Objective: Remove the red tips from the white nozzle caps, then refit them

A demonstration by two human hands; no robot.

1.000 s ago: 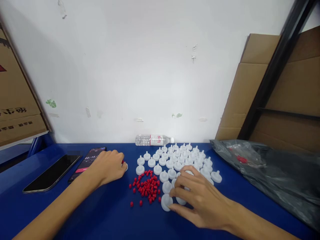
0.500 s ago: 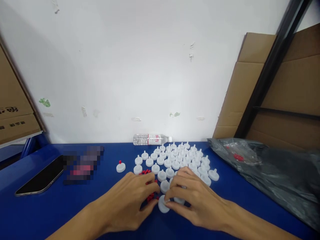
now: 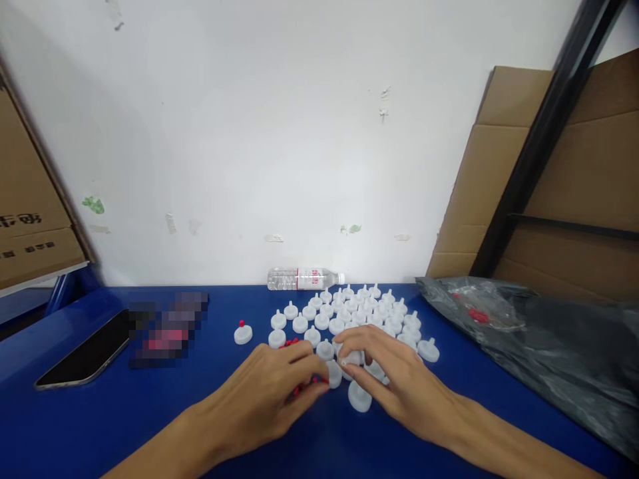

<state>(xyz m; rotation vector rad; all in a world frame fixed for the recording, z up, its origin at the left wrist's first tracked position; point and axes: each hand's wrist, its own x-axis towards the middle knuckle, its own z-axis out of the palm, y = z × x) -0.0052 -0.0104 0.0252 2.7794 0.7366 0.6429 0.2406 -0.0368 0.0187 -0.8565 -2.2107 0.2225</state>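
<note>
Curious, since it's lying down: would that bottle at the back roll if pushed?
Probably: the bottle is round and lies on its side on the smooth blue table. Thin clear plastic, so likely light and dentable.

The left hand (image 3: 269, 392) is covering most of the red plugs (image 3: 288, 343). The right hand (image 3: 399, 386) is hiding several white caps (image 3: 336, 326). Pixelation is blurring a device (image 3: 167, 327) left of the left hand.

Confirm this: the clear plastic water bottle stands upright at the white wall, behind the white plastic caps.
Not quite. The head view shows the clear plastic water bottle lying on its side, not upright; it is indeed at the white wall, behind the white plastic caps.
</note>
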